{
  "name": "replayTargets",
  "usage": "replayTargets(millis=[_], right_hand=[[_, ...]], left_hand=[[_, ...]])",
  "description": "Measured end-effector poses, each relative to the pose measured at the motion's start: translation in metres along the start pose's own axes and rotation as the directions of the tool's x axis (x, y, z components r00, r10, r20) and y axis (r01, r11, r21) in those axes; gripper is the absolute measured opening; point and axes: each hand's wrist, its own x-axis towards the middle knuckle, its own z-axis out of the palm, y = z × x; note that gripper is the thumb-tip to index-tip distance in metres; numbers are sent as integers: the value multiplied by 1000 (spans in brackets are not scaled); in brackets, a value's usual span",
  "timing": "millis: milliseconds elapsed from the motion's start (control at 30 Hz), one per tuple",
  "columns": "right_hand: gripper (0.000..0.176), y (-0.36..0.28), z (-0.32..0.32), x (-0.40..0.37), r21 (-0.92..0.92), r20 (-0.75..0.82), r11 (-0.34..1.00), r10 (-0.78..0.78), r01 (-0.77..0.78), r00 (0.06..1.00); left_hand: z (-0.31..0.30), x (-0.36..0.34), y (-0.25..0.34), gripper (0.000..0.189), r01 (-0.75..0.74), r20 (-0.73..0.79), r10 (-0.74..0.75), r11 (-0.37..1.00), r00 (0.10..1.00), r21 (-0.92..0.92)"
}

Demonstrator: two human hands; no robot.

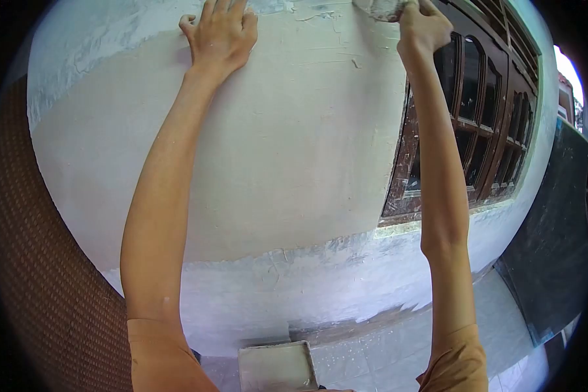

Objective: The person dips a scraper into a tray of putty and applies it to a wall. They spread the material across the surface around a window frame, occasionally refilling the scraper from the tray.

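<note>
My left hand [223, 34] rests on the plastered wall [294, 144] at the upper left, fingers apart and partly cut off by the top edge. Up at the top right, my right hand [426, 27] is closed round a scraper blade [380, 8] smeared with plaster, which lies near the wall left of the window. The smooth cream plaster covers the middle of the wall, with ridges and small lumps near the top. Below and at the upper left the surface is rougher and whitish-blue.
A brown wooden window [464, 124] with glass panes is at the right. Woven matting [59, 268] hangs at the left. A plaster-smeared tray [277, 367] is low in the middle, above the tiled floor [359, 356]. A dark panel [549, 235] leans at the far right.
</note>
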Motion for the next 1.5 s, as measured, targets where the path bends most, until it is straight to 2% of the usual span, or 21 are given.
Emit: replayTargets(millis=[33,167,233,300,333,433,467,500,567,700,767,833,900,967,1033,1100,1167,1233,1300,1433,1500], right_hand=[[27,-2,-1,-1,45,-84,998,-38,42,996],[25,20,21,-33,16,236,999,-31,28,971],[24,25,10,-29,-70,149,997,-28,39,988],[24,21,-18,-13,23,104,994,107,-110,989],[24,20,-25,-10,157,-9,987,38,-37,999],[25,16,0,-28,30,136,993,112,-117,984],[25,34,19,-39,220,163,973,35,-70,986],[26,9,15,-50,6,205,998,57,-60,977],[22,55,6,-18,15,121,998,-60,59,991],[25,57,-27,14,210,-60,977,57,-44,997],[25,32,-4,5,272,43,962,11,-22,999],[25,-2,31,-14,186,201,982,-16,-22,979],[25,-1,55,-13,-99,151,966,-224,240,963],[26,23,56,10,-213,53,959,-178,185,983],[30,-22,10,5,-265,44,960,103,-88,994],[33,-9,6,10,-13,-18,1000,-7,7,1000],[31,-4,17,2,94,24,993,76,-78,997],[29,2,41,-16,106,260,991,-102,77,960],[27,-1,51,-31,45,315,999,-42,29,948],[24,-3,14,-8,-39,58,999,30,-28,998],[24,-5,21,-14,22,112,999,27,-29,993]], left_hand=[[3,1,-2,62,-15,-24,15,1000,1000,6],[9,2,-6,62,-25,-44,26,1000,999,17],[9,2,-5,62,-33,-55,34,999,998,19],[8,0,-6,61,-39,-65,40,999,997,25],[7,0,-4,61,-35,-74,36,999,997,16],[8,1,-5,61,-30,-68,31,999,997,15],[8,1,-6,62,-31,-48,33,999,998,27],[6,1,-5,62,-36,-49,38,999,998,30],[-3,2,-5,63,-22,28,21,999,999,30],[-9,-1,4,64,5,36,-6,999,999,35],[-10,-1,5,66,27,91,-28,1000,995,16],[-6,2,0,66,14,105,-17,999,994,29],[-7,2,-2,66,7,120,-13,999,993,44],[-15,4,-2,66,8,168,-13,999,986,34],[-9,4,-1,66,14,144,-20,999,989,42],[-9,2,2,65,17,121,-22,999,992,46],[-15,0,8,65,32,124,-31,999,992,-8],[-12,2,2,65,26,128,-25,1000,992,-10],[-12,3,-1,65,17,132,-16,1000,991,-3],[-16,0,3,65,16,127,-14,1000,992,-18],[-13,-1,2,65,14,109,-10,999,994,-38]])
